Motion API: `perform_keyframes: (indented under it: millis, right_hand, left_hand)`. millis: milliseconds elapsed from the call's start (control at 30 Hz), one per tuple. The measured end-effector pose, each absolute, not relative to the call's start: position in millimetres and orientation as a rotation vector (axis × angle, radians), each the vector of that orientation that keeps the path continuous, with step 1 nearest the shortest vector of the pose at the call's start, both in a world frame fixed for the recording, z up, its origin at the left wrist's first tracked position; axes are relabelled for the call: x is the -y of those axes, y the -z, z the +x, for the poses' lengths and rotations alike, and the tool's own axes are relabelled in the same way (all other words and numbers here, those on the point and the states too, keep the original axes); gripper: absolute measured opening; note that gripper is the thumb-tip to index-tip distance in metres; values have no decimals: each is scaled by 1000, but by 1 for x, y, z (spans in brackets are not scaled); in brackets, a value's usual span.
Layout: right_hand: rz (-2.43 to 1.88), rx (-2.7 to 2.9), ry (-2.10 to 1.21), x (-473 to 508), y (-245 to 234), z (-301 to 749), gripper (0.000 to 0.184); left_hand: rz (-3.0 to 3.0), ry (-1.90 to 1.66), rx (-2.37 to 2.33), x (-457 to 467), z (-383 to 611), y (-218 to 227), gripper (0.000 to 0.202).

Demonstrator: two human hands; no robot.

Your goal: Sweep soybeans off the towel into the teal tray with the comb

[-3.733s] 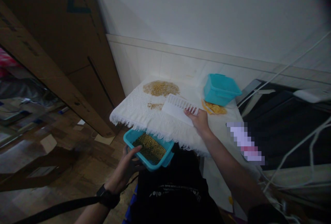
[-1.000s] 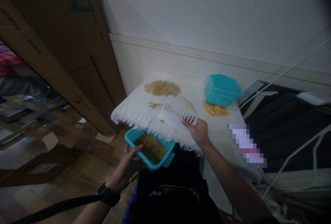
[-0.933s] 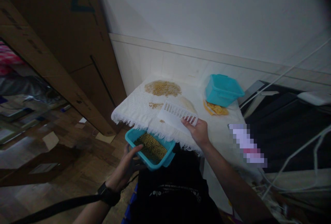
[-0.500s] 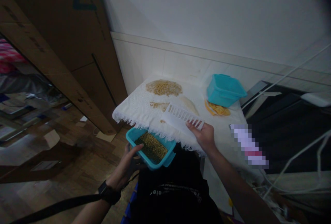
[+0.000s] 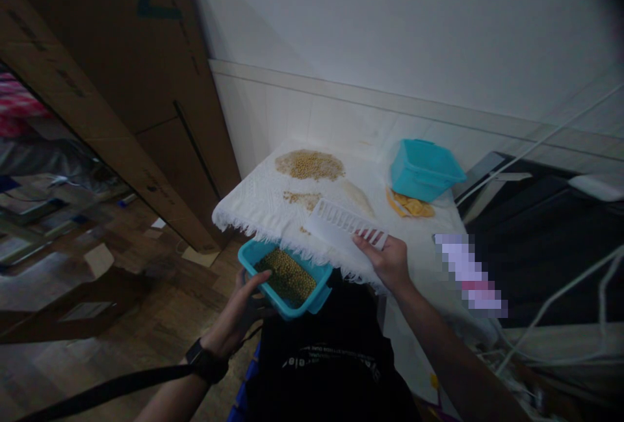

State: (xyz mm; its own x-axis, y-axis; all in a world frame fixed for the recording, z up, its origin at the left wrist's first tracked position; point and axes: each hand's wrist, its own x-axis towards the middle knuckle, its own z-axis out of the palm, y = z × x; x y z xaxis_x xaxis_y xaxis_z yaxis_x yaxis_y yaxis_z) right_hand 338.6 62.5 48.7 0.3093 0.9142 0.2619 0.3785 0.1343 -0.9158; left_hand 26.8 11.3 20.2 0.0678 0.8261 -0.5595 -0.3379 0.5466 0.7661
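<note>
1. Head view: a small table draped in a white fringed cloth [image 5: 258,204] stands against a pale wall; every place below is given relative to this cloth.
2. The left hand [image 5: 242,308] is below the cloth's near edge, fingers curled around the near left rim of a teal tub [image 5: 285,279], thumb lying over the rim.
3. The teal tub is held just under the cloth's fringe and tucked against it, and it contains a layer of small yellow-green beans.
4. The right hand [image 5: 390,261] is at the cloth's near right edge, fingers and thumb pinched on the right end of a white slotted scraper [image 5: 344,230].
5. The scraper lies tilted on the near half of the cloth, its long edge touching the fabric just above the tub.
6. A large bean pile [image 5: 309,165] sits on the far part of the cloth.
7. A smaller scatter of beans [image 5: 302,198] lies mid-cloth, between the large pile and the scraper.
8. A second teal container [image 5: 424,170] stands at the cloth's far right corner, with some yellow pieces [image 5: 411,205] just in front of it.
9. A tall cardboard box [image 5: 112,77] leans to the left of the cloth.
</note>
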Motion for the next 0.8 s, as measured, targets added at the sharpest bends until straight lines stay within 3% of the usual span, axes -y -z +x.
perform_keyframes:
  millis: [500, 800]
  right_hand:
    - [-1336, 1377, -623, -66, -47, 312, 40]
    - [-1430, 1272, -413, -105, -50, 335, 60]
  left_hand:
    - [517, -932, -1195, -11, 26, -28, 68]
    - [518, -934, -1208, -10, 25, -27, 70]
